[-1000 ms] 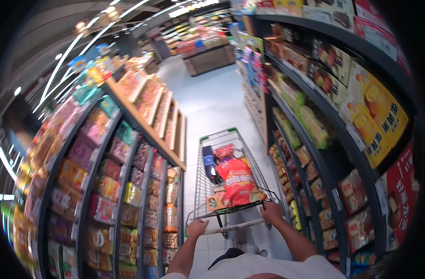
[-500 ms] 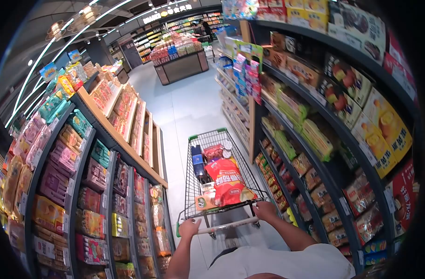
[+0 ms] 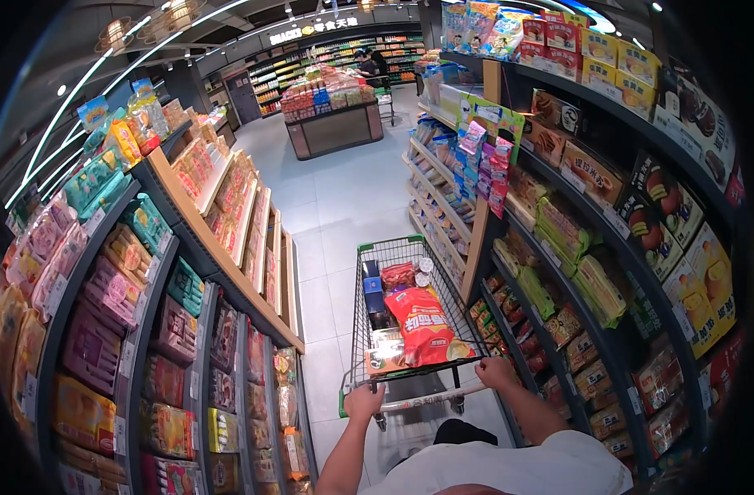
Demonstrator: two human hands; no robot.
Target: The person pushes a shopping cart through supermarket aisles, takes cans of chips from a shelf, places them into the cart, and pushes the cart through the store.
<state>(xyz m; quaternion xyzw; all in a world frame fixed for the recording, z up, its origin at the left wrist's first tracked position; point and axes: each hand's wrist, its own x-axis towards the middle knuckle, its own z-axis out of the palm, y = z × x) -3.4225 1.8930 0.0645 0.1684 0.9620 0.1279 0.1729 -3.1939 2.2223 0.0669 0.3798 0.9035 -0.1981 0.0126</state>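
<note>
A wire shopping cart [image 3: 362,305] with green corners stands in front of me. My left hand [image 3: 365,402] is closed round the left end of its pale handle bar [image 3: 426,402]. Round the right end, my right hand [image 3: 497,373] is closed too. Inside the cart lies a large red snack bag [image 3: 422,326], with a smaller red packet [image 3: 399,275] beyond it. A dark blue box [image 3: 373,286] is at the cart's left side, near a round white-lidded container [image 3: 425,266]. A brown and white box [image 3: 386,351] sits at the near left corner.
Packed snack shelves line the left [image 3: 142,330] and right [image 3: 612,214] sides of the aisle. Pale floor tiles [image 3: 344,190] run ahead to a display island [image 3: 332,132]. A person [image 3: 367,64] in dark clothes is behind it, near another cart [image 3: 385,97].
The cart and both hands have advanced along the aisle; the right shelf's end and the island look nearer. The view has turned. Both hands have stayed on the handle bar.
</note>
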